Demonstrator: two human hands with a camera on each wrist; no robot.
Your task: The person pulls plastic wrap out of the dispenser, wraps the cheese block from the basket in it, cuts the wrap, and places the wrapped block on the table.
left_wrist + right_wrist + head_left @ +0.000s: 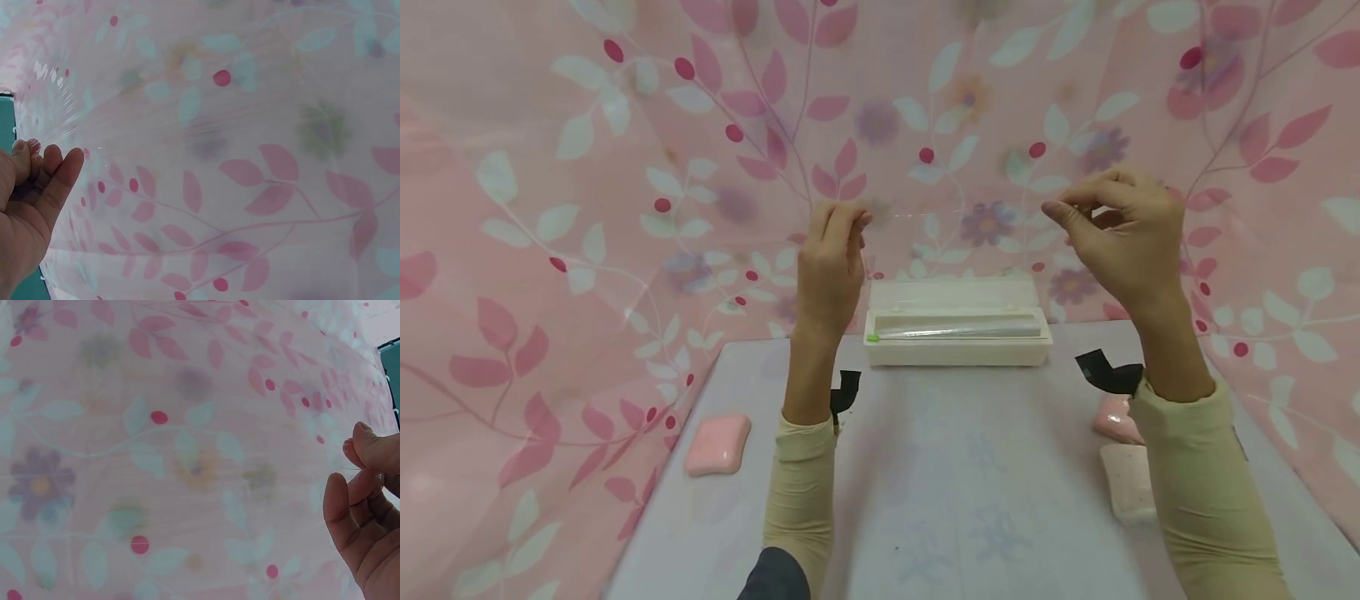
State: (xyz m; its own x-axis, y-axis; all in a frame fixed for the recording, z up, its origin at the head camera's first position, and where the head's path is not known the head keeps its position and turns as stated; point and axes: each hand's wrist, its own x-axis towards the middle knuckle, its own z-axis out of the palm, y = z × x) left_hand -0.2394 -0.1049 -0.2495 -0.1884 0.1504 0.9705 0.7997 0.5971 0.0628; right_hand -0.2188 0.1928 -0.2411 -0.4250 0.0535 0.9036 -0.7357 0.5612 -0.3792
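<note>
A thin clear sheet of cling film (927,215) stretches between my two raised hands, showing mostly as faint glints. My left hand (831,271) pinches one corner between thumb and fingers; in the left wrist view creases in the film (59,94) fan out from that hand (37,200). The other corner is pinched by my right hand (1123,233), also seen at the right edge of the right wrist view. Beyond and below the hands stands a white cling film dispenser (955,355) with its lid (951,293) up and a shiny roll (958,327) inside.
A green slider (872,338) sits at the dispenser's left end. One pink pillow-shaped piece (718,446) lies on the table (955,467) at left. At right, another pink one (1117,419) and a paler one (1127,483) are partly behind my forearm. Floral curtains (880,100) surround the table.
</note>
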